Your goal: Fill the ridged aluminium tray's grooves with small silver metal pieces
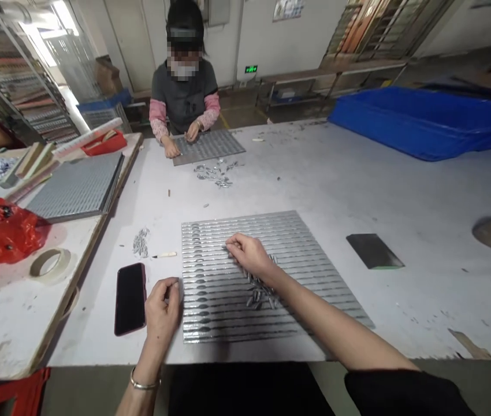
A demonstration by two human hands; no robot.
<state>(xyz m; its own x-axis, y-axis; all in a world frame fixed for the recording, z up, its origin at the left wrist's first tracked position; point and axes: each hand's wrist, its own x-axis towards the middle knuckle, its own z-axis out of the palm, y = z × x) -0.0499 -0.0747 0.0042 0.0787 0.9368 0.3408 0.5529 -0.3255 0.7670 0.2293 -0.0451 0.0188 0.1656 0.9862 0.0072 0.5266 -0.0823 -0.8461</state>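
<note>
The right forearm [332,326] reaches diagonally forward, the right grip [250,255] set in a fingertip pinch, as the left grip [161,307] curls loosely.

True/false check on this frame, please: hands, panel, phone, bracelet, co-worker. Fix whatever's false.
1. The right hand is over the near ridged panel. True.
2. The phone lies to the right of that panel. False: it lies to the left, beside the left hand.
3. Loose small grey pieces lie on the near panel. True.
4. The bracelet is on the right wrist. False: it is on the left.
5. A co-worker across the table has both hands at another panel. True.
</note>
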